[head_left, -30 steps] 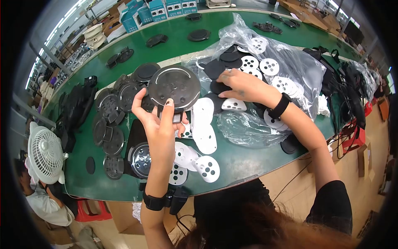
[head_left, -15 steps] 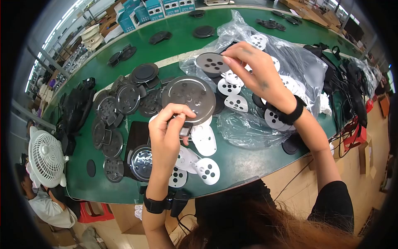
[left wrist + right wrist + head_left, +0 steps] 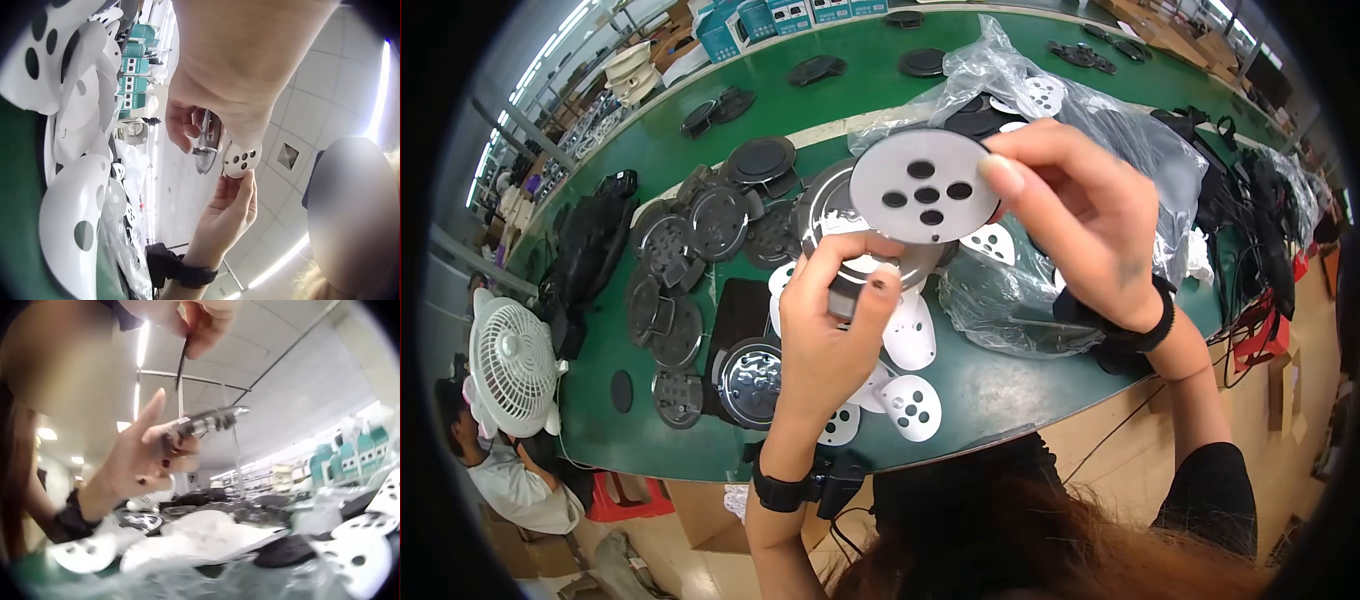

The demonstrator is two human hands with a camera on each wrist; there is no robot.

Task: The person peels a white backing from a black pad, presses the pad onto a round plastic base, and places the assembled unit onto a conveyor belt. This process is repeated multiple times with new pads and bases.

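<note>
Between thumb and fingers, the right hand (image 3: 1090, 215) pinches the edge of a round pad (image 3: 925, 208) whose light face has several dark holes. Just below and left of it, the left hand (image 3: 830, 330) grips a dark round plate (image 3: 825, 205) by the bracket on its underside. The pad hangs over part of the plate in the head view. In the right wrist view, a gap separates the thin dark-edged pad (image 3: 181, 369) from the plate (image 3: 212, 420). The left wrist view shows the pad (image 3: 242, 160) at the right hand's fingertips (image 3: 245, 181).
Dark round plates (image 3: 718, 222) are heaped on the green table (image 3: 990, 400) at left. White holed pieces (image 3: 912, 408) lie near the front edge. A clear plastic bag (image 3: 1010, 300) with pads spreads at right. A white fan (image 3: 512, 365) stands at the left edge.
The right hand has taken a round pad from the pile by the bag and brought it left and nearer, over the plate. The left hand still holds the plate, which now tilts differently.
</note>
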